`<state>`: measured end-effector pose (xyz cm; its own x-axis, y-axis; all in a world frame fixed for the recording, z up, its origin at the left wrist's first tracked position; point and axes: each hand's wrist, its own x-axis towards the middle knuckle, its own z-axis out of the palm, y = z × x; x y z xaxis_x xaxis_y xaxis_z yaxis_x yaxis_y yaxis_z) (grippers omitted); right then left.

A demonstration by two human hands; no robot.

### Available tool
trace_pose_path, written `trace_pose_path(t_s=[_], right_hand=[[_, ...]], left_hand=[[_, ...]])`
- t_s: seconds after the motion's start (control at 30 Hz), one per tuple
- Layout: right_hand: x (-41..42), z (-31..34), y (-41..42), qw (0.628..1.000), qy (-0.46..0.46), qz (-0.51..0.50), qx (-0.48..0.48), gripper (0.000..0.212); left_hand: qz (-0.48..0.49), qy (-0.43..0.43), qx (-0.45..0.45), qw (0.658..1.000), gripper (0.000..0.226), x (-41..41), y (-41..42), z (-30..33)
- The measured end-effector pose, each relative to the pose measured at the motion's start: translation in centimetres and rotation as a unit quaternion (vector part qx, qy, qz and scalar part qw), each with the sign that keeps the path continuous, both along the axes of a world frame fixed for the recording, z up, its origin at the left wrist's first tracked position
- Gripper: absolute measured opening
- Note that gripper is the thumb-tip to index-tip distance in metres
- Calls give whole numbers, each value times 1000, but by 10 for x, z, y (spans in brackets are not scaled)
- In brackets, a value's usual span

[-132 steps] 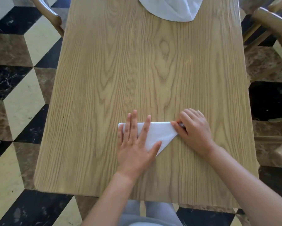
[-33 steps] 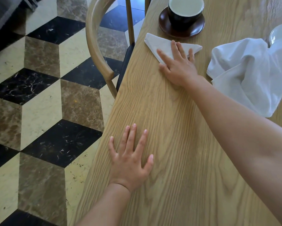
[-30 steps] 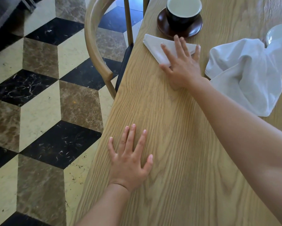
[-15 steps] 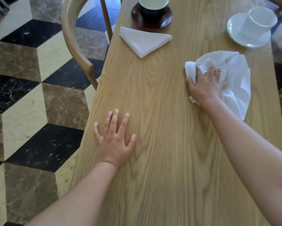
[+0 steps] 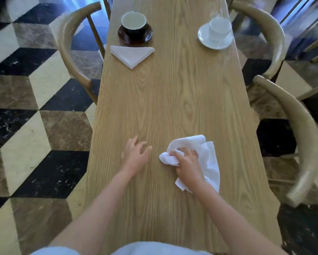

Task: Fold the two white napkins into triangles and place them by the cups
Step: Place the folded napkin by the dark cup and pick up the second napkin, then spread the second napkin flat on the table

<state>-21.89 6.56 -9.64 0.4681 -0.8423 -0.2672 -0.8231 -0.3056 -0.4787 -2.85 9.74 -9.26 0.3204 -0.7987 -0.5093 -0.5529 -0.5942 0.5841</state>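
Since half a second ago the crumpled napkin point(image 5: 208, 159) has come a long way back down the table point(image 5: 173, 100) toward the person, dragged along in the right hand point(image 5: 188, 167), and the left hand point(image 5: 136, 156) has lifted off its flat press on the wood.

Right hand is clamped on the crumpled napkin, fingers curled into a bunch of cloth at its left end, with the rest of the fabric spilling out to the right of the hand and back under the wrist. It's all wadded, no fold in it at all. Left hand sits just to the left of that, not touching the cloth, fingers spread and loose with nothing in them. It's a bit motion-blurred, so I can't tell if the fingertips touch the table or hover over it.

Well ahead of both hands, off to the far left, the folded napkin point(image 5: 132, 55) lies flat as a neat triangle with its point aimed back at the person, right next to the dark cup point(image 5: 134, 22) on its brown saucer point(image 5: 135, 34). Far ahead of the right hand and a bit to its right, the white cup point(image 5: 220, 28) sits on a white saucer point(image 5: 215, 38), close to the table's edge.

Wooden chairs point(image 5: 71, 50) flank the table on both sides, over a floor point(image 5: 25, 107) of black, brown and cream tiles.
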Motion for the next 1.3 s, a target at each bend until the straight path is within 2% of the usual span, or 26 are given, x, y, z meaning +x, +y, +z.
trace_pose_path(t_s=[0.07,0.1,0.13,0.2,0.3,0.4,0.5,0.57,0.63,0.7,0.83,0.9,0.97,1.03,1.1,1.23,1.3], right_hand=[[0,13,18,998,-41,-39,32,35],[1,20,27,995,-68,-62,37,34],[3,27,36,991,-99,-82,41,33],[5,45,52,979,-169,-94,59,35],[-3,67,61,965,-241,-61,81,50],[-17,90,58,957,-250,-57,138,60],[-24,112,50,972,-224,-72,10,66],[-24,130,42,970,-237,-9,-54,73],[-22,145,35,971,-220,66,-72,76],[-21,155,30,974,-203,76,-60,63],[-19,169,31,972,-216,43,-78,5],[-17,173,38,974,-206,46,-83,12],[-17,177,46,966,-239,49,-85,17],[-18,182,51,956,-278,69,-56,23],[-21,187,55,956,-279,87,16,28],[-29,198,53,958,-254,95,98,20],[-34,204,51,946,-267,92,157,19]], left_hand=[[56,233,-48,970,34,-39,22,29],[91,293,-49,951,32,-56,30,40],[133,326,-42,935,29,-68,37,47],[210,352,-34,912,41,-80,47,58],[202,346,-69,914,39,-71,52,78],[161,350,-102,917,38,-47,55,105],[50,299,-118,946,51,-34,57,132],[-66,234,-139,960,54,-34,58,149],[-145,207,-158,955,56,-34,57,164],[-176,188,-172,951,52,-35,57,178],[-194,99,-202,955,37,-33,58,188],[-187,59,-199,960,25,-30,60,190],[-178,59,-195,963,9,-27,64,193],[-196,67,-204,957,6,-25,67,197],[-225,92,-200,949,7,-24,70,205],[-283,86,-175,939,17,-16,67,225],[-303,83,-178,933,13,-12,65,236]])
